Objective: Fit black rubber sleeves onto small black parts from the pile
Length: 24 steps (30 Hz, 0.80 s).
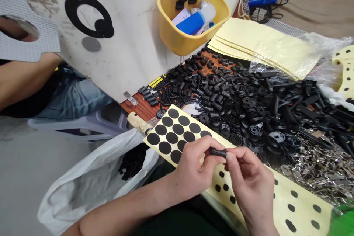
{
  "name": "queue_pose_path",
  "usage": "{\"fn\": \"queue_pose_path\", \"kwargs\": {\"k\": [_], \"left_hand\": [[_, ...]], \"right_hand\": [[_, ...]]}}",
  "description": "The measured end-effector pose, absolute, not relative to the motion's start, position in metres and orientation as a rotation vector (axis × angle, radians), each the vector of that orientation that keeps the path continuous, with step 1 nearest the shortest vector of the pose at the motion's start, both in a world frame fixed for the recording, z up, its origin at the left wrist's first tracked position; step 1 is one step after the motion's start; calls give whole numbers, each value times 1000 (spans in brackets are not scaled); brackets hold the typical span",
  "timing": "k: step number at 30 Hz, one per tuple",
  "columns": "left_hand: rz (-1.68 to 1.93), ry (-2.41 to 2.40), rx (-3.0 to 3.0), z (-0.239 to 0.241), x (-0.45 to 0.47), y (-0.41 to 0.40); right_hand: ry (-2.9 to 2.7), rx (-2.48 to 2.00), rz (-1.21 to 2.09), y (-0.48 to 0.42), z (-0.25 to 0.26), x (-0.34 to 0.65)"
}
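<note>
Between the fingertips of both hands is a small black cylindrical plastic part (218, 152). My left hand (197, 164) pinches its left end with thumb and forefinger. At the right end, the thumb and forefinger of my right hand (249, 180) close on the tip; whether a separate small piece is there is hidden. Beneath the hands lies a pale yellow backing sheet with round black stickers (172, 138). Just beyond it, black discs (256, 129) and short black tubes (207, 86) are heaped on the brown table.
A yellow bin (177, 40) hangs on a white partition (132, 22). Yellow sheets (254, 40) are stacked at the back. Metal clips (318, 173) are piled at right. An open white bag (83, 180) is below left. Another person's arm (30, 77) is at far left.
</note>
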<state>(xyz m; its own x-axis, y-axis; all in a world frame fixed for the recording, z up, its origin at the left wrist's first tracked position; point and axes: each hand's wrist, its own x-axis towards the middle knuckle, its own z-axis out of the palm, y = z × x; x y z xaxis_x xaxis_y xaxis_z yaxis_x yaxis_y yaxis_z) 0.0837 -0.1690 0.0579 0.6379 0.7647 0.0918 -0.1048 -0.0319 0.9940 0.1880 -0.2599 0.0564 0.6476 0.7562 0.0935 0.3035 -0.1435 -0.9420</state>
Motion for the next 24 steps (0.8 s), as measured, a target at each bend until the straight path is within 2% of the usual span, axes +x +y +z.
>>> {"fn": "queue_pose_path", "kwargs": {"k": [6,8,12,15,24], "left_hand": [[536,550,944,59,86,-163],[508,576,884,57,85,-160],[488,599,886,55,84,-158],[477,603,908,56,83,-157],[437,594,835,58,78,-156]], "right_hand": [[-818,-1579,660,-260,62,197],[-914,-1616,577,-261,62,199],[-1171,-1667,207,-260,59,201],[-1304,-1649,98,-255,59,202],[-1194,-1738,245,-259,52,206]]}}
